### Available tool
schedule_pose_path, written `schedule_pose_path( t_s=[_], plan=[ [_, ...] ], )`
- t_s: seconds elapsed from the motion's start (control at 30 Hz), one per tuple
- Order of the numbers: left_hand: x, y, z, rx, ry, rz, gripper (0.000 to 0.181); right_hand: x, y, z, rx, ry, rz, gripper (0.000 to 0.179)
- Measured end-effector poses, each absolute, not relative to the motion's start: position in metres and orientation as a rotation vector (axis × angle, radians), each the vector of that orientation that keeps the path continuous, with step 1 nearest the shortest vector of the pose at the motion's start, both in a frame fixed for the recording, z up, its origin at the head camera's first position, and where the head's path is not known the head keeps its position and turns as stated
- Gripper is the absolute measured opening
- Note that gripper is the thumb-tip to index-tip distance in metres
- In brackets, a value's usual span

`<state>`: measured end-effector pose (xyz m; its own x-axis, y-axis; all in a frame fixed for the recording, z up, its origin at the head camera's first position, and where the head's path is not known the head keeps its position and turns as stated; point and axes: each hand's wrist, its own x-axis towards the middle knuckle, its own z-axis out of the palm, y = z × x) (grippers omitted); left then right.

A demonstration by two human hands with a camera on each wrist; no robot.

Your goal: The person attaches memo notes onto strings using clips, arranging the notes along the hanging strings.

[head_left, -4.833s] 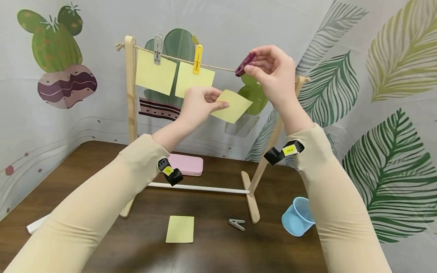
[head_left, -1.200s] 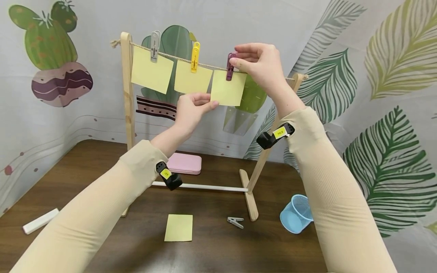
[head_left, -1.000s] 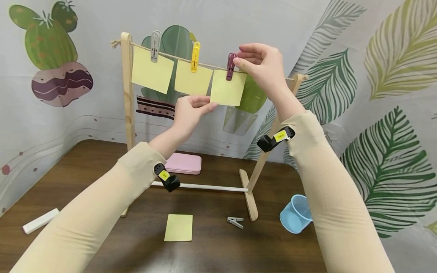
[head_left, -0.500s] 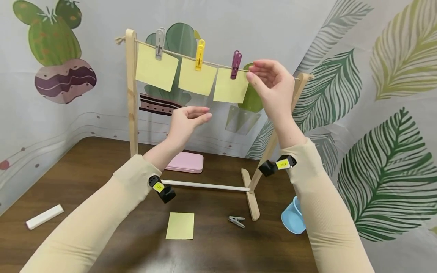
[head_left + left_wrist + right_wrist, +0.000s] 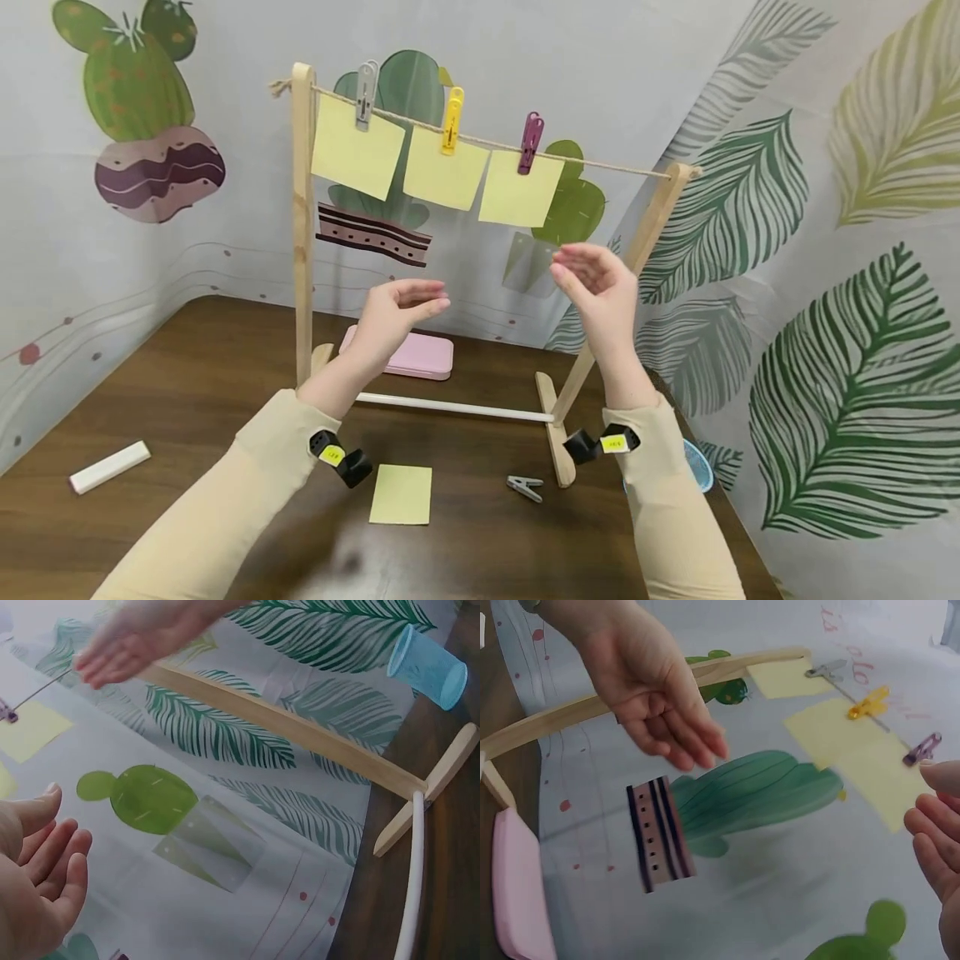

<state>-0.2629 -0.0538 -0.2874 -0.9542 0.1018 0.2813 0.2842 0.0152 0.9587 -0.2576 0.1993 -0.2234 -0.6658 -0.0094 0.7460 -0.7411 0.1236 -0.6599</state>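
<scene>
Three yellow sticky notes hang from a rope (image 5: 622, 169) strung on a wooden stand. A grey clothespin (image 5: 366, 96) clips the left note (image 5: 357, 154), a yellow clothespin (image 5: 452, 122) the middle note (image 5: 446, 171), and a purple clothespin (image 5: 530, 143) the right note (image 5: 521, 192). Below the notes, my left hand (image 5: 397, 317) is in the air with relaxed fingers and holds nothing. My right hand (image 5: 600, 292) also holds nothing, its fingers loosely bent, below and right of the right note. On the table lie one more yellow note (image 5: 401, 495) and a grey clothespin (image 5: 525, 487).
The stand's right post (image 5: 656, 217) rises beside my right hand, and a white bar (image 5: 457, 407) joins the feet. Behind it lies a pink case (image 5: 420, 357). A white stick-like block (image 5: 109, 467) lies at left. My right sleeve partly hides a blue mesh cup (image 5: 699, 467).
The purple clothespin and third note, earlier in my hands, now hang on the rope. Both hands have let go and come down away from the line.
</scene>
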Motion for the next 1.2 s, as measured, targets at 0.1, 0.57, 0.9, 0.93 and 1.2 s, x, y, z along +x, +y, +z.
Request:
schedule_pose_path(
  t_s=[0.1,0.57,0.9,0.93,1.2],
  plan=[
    [-0.260,-0.058,-0.297,-0.404,-2.139,-2.086,0.038,-0.255,0.203,-0.245,0.710,-1.849,1.638,0.022],
    [-0.255,-0.071,-0.366,-0.291,-2.228,-2.140,0.041,-0.242,0.228,-0.348,0.516,-2.175,1.664,0.028],
    [-0.249,-0.076,-0.418,-0.240,-2.373,-2.096,0.040,-0.238,0.238,-0.405,0.446,-2.500,1.591,0.038],
    [-0.249,-0.076,-0.422,-0.238,-2.383,-2.100,0.039,-0.238,0.239,-0.408,0.451,-2.521,1.590,0.040],
    [-0.245,-0.079,-0.448,-0.356,-2.514,-2.089,0.044,-0.240,0.248,-0.427,0.531,-2.709,1.475,0.043]
  ],
)
